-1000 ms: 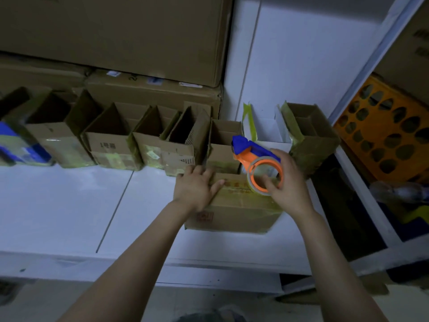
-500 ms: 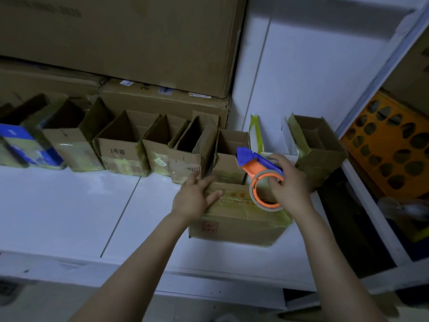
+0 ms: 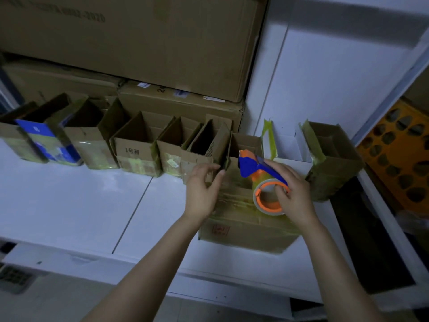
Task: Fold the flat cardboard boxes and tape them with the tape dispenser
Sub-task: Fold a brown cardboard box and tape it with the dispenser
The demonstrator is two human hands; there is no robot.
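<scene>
Cardboard box (image 3: 243,231), closed and streaked with glossy yellowish tape across its top, sits on the white surface (image 3: 81,205) near its front edge, at about 1 o'clock from the person. Both hands are over it. The left hand (image 3: 204,189) lies on the box's top toward 10 o'clock, its grip wide and loose: the fingers are lightly bent at the far edge and the thumb stands apart from them. The right hand (image 3: 294,194) holds the tape dispenser (image 3: 258,176), its grip closed around the orange-cored roll and the blue handle. The dispenser stands on the box top toward 1 o'clock, its blue head pointing to 11 o'clock.

Just beyond the box, at 12 o'clock, a row of open boxes (image 3: 137,149) runs along the surface to 9 o'clock, several patched with tape. A white open box (image 3: 287,145) and another brown open box (image 3: 332,163) stand at 2 o'clock. Large cartons (image 3: 139,43) are stacked behind the row, and an orange perforated crate (image 3: 399,159) shows at 3 o'clock.
</scene>
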